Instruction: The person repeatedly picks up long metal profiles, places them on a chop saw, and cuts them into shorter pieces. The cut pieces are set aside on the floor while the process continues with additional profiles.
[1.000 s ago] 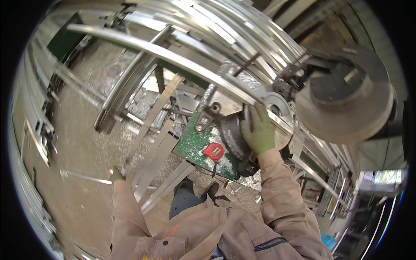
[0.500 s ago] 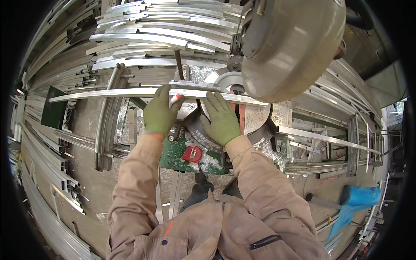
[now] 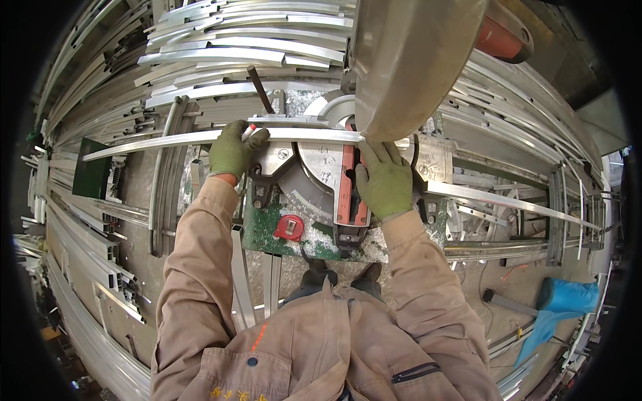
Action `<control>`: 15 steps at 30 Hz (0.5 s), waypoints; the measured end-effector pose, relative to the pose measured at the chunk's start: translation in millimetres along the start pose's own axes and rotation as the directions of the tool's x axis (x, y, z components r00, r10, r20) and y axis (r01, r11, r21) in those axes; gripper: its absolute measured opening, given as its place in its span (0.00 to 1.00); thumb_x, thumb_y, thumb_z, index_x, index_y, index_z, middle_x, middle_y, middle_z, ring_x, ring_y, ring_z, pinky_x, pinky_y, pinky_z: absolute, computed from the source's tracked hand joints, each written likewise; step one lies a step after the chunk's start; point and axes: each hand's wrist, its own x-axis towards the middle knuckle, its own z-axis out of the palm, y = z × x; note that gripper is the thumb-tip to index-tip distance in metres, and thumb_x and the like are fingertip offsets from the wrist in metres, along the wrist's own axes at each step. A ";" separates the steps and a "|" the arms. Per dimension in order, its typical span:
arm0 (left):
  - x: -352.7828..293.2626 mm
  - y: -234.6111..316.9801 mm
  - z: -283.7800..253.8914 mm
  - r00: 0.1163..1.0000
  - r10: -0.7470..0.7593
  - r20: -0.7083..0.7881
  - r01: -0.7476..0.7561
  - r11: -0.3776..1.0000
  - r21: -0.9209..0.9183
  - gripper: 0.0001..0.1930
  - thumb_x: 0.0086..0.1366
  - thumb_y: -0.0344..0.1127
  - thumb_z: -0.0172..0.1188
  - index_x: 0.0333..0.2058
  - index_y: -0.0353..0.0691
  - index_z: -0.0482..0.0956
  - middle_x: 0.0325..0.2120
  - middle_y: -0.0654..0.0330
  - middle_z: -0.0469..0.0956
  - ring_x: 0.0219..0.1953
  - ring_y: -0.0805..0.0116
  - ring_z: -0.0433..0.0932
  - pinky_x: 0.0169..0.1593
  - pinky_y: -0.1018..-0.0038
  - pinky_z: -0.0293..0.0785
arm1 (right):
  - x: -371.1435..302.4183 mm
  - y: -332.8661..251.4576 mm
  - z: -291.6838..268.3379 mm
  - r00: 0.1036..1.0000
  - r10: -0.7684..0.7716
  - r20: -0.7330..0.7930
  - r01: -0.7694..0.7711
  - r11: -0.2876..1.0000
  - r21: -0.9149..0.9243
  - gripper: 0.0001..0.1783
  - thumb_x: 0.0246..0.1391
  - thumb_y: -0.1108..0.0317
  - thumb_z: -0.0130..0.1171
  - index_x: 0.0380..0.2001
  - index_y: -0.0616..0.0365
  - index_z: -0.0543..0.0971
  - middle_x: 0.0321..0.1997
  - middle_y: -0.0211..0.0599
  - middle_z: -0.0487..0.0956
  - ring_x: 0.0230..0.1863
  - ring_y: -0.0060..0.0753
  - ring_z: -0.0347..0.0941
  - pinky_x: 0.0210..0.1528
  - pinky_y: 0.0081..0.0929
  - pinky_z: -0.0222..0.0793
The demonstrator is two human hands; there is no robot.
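Note:
A long, thin aluminium bar (image 3: 301, 135) lies across the bed of a mitre saw, against its fence. My left hand (image 3: 231, 152), in a green glove, is closed around the bar left of the turntable, with a red-capped marker (image 3: 249, 130) held in its fingers. My right hand (image 3: 386, 182), also gloved, lies with fingers stretched forward to the bar near its right end, just right of the red slot insert (image 3: 347, 175). The grey saw guard (image 3: 414, 60) looms above the right fingertips and hides part of the bar. Whether the right fingers press on the bar I cannot tell.
A red tape measure (image 3: 289, 228) sits on the green base (image 3: 261, 224) among metal chips. Behind the saw lie stacked aluminium profiles (image 3: 247, 53). Another bar (image 3: 511, 200) extends right from the saw. Blue plastic sheeting (image 3: 567, 295) lies on the floor at right.
My right hand has moved right, off the turntable's middle, uncovering the red insert. My left hand has shifted left along the bar. The view has shifted, and the saw's red handle now shows.

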 end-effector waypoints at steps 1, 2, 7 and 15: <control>-0.9 -0.7 0.1 1.000 0.026 -0.016 -0.026 1.000 0.000 0.40 0.73 0.69 0.76 0.68 0.42 0.88 0.65 0.41 0.88 0.65 0.39 0.89 0.67 0.50 0.84 | 0.0 1.1 1.5 1.000 0.004 -0.010 -0.004 1.000 0.024 0.30 0.73 0.57 0.66 0.75 0.48 0.82 0.83 0.34 0.80 0.86 0.53 0.70 0.84 0.57 0.69; -2.2 -2.0 -0.2 0.997 0.066 -0.027 -0.066 0.997 0.028 0.39 0.73 0.69 0.76 0.68 0.42 0.88 0.65 0.42 0.88 0.65 0.39 0.89 0.67 0.50 0.84 | 0.0 1.4 3.9 1.000 0.013 -0.008 -0.013 0.999 0.041 0.30 0.73 0.57 0.66 0.75 0.48 0.82 0.83 0.33 0.79 0.86 0.53 0.70 0.84 0.56 0.69; -2.2 -6.9 -4.0 0.992 0.123 0.012 -0.124 0.989 0.078 0.37 0.73 0.67 0.77 0.66 0.44 0.89 0.64 0.46 0.88 0.64 0.39 0.89 0.66 0.51 0.85 | -4.4 5.9 13.7 0.989 0.079 -0.125 -0.081 0.997 -0.007 0.30 0.73 0.56 0.66 0.74 0.49 0.84 0.81 0.35 0.82 0.84 0.55 0.72 0.84 0.57 0.69; 2.5 -3.0 -6.8 0.996 0.076 0.037 -0.081 0.988 0.132 0.34 0.73 0.66 0.76 0.65 0.47 0.90 0.65 0.52 0.88 0.62 0.39 0.90 0.63 0.50 0.86 | -7.6 22.3 11.1 0.985 0.075 -0.158 -0.082 0.996 -0.038 0.30 0.71 0.54 0.67 0.73 0.49 0.86 0.80 0.36 0.84 0.82 0.56 0.75 0.84 0.59 0.69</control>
